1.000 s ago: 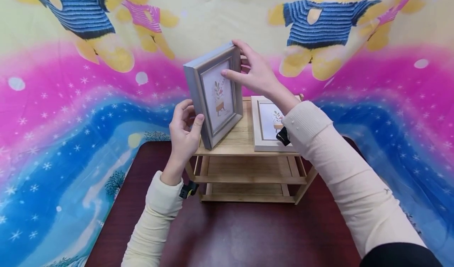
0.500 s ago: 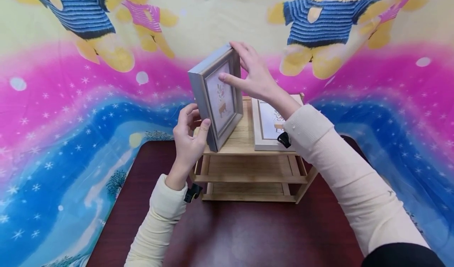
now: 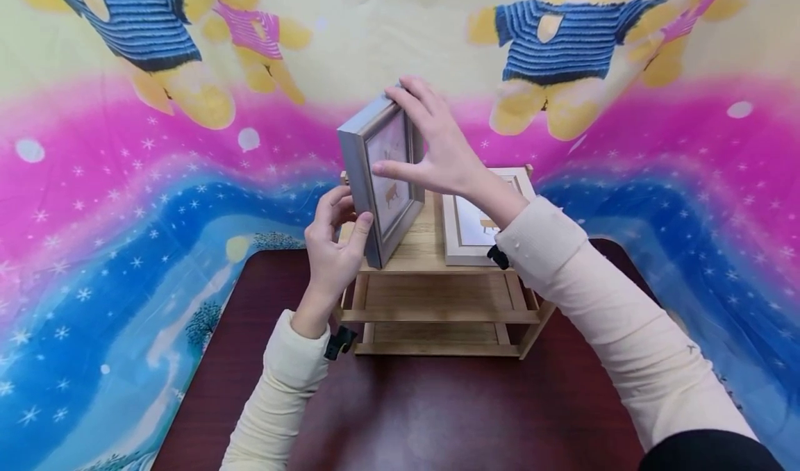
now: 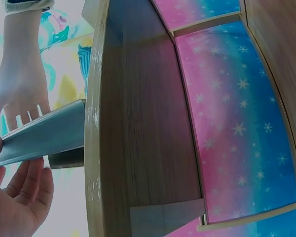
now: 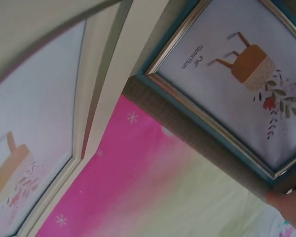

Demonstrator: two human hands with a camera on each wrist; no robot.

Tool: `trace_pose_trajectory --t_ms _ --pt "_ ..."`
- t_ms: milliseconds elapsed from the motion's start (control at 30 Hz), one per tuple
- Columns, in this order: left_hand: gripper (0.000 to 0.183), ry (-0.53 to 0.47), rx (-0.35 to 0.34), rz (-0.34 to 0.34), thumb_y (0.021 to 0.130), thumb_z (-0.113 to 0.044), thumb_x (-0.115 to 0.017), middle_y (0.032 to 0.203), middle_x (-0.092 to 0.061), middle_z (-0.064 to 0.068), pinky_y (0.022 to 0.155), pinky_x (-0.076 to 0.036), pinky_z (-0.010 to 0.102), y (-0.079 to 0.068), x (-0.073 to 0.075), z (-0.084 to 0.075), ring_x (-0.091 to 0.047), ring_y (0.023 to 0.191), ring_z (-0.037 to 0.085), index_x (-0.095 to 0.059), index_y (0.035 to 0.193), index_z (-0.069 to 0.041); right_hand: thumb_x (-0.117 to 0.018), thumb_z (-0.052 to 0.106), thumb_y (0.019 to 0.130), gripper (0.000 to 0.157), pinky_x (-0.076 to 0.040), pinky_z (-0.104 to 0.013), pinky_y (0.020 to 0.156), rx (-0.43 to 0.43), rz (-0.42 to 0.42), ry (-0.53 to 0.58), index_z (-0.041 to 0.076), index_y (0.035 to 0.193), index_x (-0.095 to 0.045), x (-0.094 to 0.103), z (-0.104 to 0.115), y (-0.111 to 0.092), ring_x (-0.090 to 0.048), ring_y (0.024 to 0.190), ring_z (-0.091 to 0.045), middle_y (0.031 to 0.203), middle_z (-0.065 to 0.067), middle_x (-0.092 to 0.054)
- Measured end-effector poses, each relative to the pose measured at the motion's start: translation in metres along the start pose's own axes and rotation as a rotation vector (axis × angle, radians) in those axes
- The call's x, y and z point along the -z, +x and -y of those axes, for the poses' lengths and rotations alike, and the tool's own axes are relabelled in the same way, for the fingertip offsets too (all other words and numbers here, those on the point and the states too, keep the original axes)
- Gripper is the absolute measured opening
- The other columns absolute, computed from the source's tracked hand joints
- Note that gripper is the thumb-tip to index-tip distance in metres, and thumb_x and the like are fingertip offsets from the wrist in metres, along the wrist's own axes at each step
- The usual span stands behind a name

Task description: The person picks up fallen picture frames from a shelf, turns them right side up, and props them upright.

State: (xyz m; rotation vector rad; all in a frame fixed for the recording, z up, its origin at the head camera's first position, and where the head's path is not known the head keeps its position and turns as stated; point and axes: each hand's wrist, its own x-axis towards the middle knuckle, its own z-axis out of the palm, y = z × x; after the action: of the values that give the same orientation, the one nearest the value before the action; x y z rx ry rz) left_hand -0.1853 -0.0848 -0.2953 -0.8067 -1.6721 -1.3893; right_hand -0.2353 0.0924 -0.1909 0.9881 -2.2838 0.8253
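A grey picture frame (image 3: 390,200) with a potted-plant print stands on edge, turned sideways, at the left of a wooden rack's top (image 3: 415,252). My left hand (image 3: 334,242) grips its near side edge, thumb in front and fingers behind. My right hand (image 3: 440,144) holds it at the top, fingers over the upper edge and thumb across the front. In the left wrist view, the frame's edge (image 4: 44,131) runs between both hands. A white picture frame (image 3: 451,221) lies face up on the rack's right side, partly hidden by my right forearm.
Lower shelves (image 3: 437,297) of the rack sit below its top. The rack stands on a dark red-brown table (image 3: 437,408). A printed cloth (image 3: 125,249) with bears and snowflakes hangs behind and at the sides. Both wrists wear black camera mounts (image 3: 340,342).
The grey frame has shifted slightly right and turned more edge-on. My right hand has slid left along its top, thumb lower on the front. My left hand moved slightly right with it.
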Motion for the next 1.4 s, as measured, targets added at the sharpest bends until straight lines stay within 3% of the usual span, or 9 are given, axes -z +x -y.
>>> trace_pose_trajectory --t_ms 167,300,533,667,800,900,1100,1333,1400 --pt "0.025 -0.039 -0.011 0.015 0.085 0.006 -0.055 0.102 -0.061 0.021 0.085 -0.047 0.037 0.0 0.008 0.005 -0.058 0.096 0.021 -0.058 0.109 0.011 -0.077 0.046 0.066 0.098 -0.006 -0.031 0.109 -0.024 0.025 -0.045 0.005 0.141 -0.028 -0.003 0.012 -0.002 -0.004 0.138 -0.019 0.149 -0.016 -0.016" --pt "0.027 -0.081 0.001 0.072 0.083 0.015 -0.048 0.106 -0.058 0.026 0.086 -0.046 0.04 -0.001 0.012 0.009 -0.056 0.101 0.02 -0.057 0.108 0.016 -0.074 0.056 0.063 0.107 -0.002 -0.03 0.109 -0.071 0.044 -0.085 0.003 0.14 -0.023 -0.005 0.021 -0.002 0.002 0.138 -0.021 0.15 -0.018 -0.009" --pt "0.03 -0.063 0.065 0.171 0.082 0.017 -0.048 0.106 -0.06 0.024 0.083 -0.048 0.031 -0.005 0.017 0.013 -0.057 0.097 0.015 -0.059 0.11 0.013 -0.074 0.054 0.064 0.104 -0.002 -0.029 0.109 -0.085 0.023 -0.069 0.002 0.138 -0.024 -0.008 0.024 -0.002 0.002 0.138 -0.02 0.149 -0.018 -0.01" --pt "0.028 -0.017 0.124 0.237 0.082 0.017 -0.049 0.103 -0.06 0.026 0.079 -0.05 0.035 -0.004 0.019 0.001 -0.058 0.095 0.015 -0.059 0.108 0.014 -0.076 0.05 0.064 0.101 -0.007 -0.031 0.109 -0.077 0.044 -0.03 0.003 0.138 -0.026 -0.006 0.02 -0.001 0.001 0.137 -0.017 0.15 -0.016 -0.012" --pt "0.027 0.006 0.165 0.281 0.082 0.015 -0.051 0.102 -0.059 0.028 0.077 -0.05 0.046 -0.001 0.019 -0.012 -0.058 0.093 0.028 -0.057 0.108 0.015 -0.076 0.047 0.065 0.099 -0.017 -0.033 0.108 -0.067 0.09 0.005 0.006 0.139 -0.026 -0.001 0.015 0.001 -0.008 0.137 -0.015 0.15 -0.011 -0.013" --pt "0.028 0.014 0.163 0.296 0.082 0.014 -0.054 0.101 -0.059 0.028 0.076 -0.049 0.049 0.0 0.017 -0.014 -0.057 0.091 0.036 -0.057 0.11 0.015 -0.076 0.045 0.065 0.098 -0.019 -0.034 0.107 -0.061 0.132 0.023 0.008 0.14 -0.026 0.004 0.012 0.002 -0.013 0.136 -0.013 0.151 -0.008 -0.012" --pt "0.029 0.032 0.14 0.289 0.081 0.013 -0.057 0.1 -0.059 0.027 0.072 -0.05 0.049 0.0 0.011 -0.013 -0.059 0.086 0.037 -0.056 0.11 0.013 -0.077 0.039 0.067 0.093 -0.02 -0.032 0.107 -0.006 0.169 0.054 0.007 0.14 -0.028 0.011 0.005 0.004 -0.019 0.134 -0.012 0.149 -0.007 -0.019" --pt "0.043 0.029 0.162 0.282 0.082 0.0 -0.063 0.105 -0.061 0.018 0.072 -0.052 0.038 -0.01 0.006 0.016 -0.062 0.089 0.027 -0.051 0.124 0.003 -0.078 0.029 0.066 0.085 -0.023 -0.03 0.105 0.061 0.161 0.126 0.007 0.136 -0.037 0.016 -0.001 0.004 -0.025 0.131 -0.011 0.145 -0.006 -0.027" --pt "0.044 0.029 0.175 0.28 0.083 -0.001 -0.063 0.105 -0.061 0.018 0.072 -0.052 0.038 -0.01 0.004 0.016 -0.061 0.089 0.028 -0.051 0.125 0.003 -0.079 0.025 0.066 0.081 -0.024 -0.028 0.105 0.083 0.148 0.17 0.005 0.134 -0.04 0.016 -0.001 0.003 -0.028 0.129 -0.011 0.143 -0.006 -0.032"
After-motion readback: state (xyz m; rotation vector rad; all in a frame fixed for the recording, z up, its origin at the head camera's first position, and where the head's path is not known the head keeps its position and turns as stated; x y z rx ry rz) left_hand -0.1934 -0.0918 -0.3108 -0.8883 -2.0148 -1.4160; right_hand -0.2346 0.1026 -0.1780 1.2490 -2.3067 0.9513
